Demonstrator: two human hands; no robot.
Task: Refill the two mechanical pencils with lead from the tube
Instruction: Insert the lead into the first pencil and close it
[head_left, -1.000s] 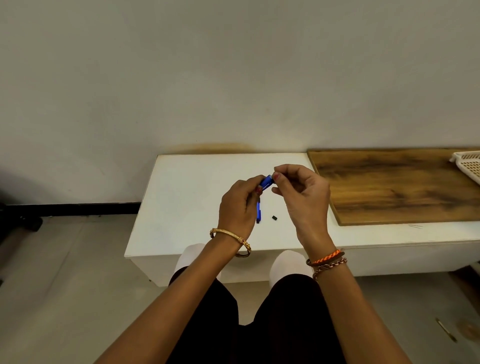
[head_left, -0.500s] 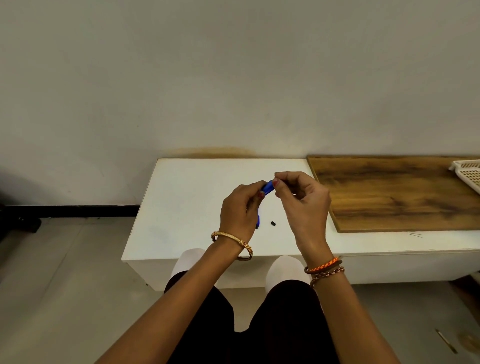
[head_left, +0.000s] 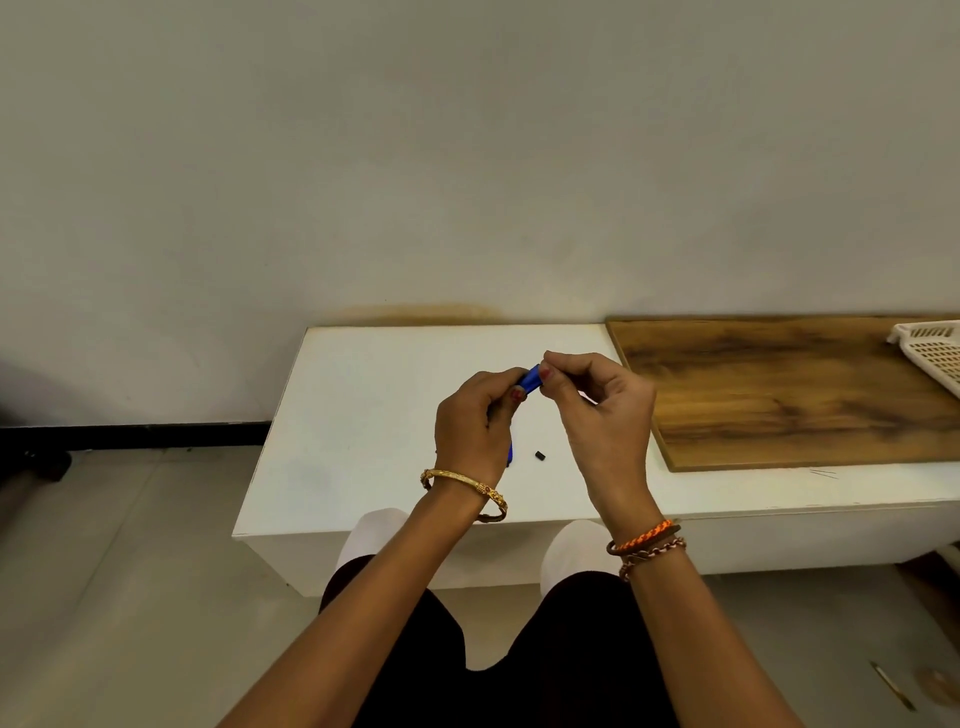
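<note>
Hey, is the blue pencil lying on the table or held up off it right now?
Held up. The left hand grips the blue pencil above the white table, and the right hand pinches its top end.

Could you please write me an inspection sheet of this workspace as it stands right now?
Surface: white table, a wooden board lying on its right part.
Job's things: blue mechanical pencil held above the table; small black piece lying on the table; thin dark sticks near the board's front edge, possibly leads.
Clutter: white basket on the board's far right.
Hands: left hand grips the pencil; right hand pinches its upper end.
Cables: nothing seen.
Surroundings: plain wall, grey floor, a thin stick on the floor.
</note>
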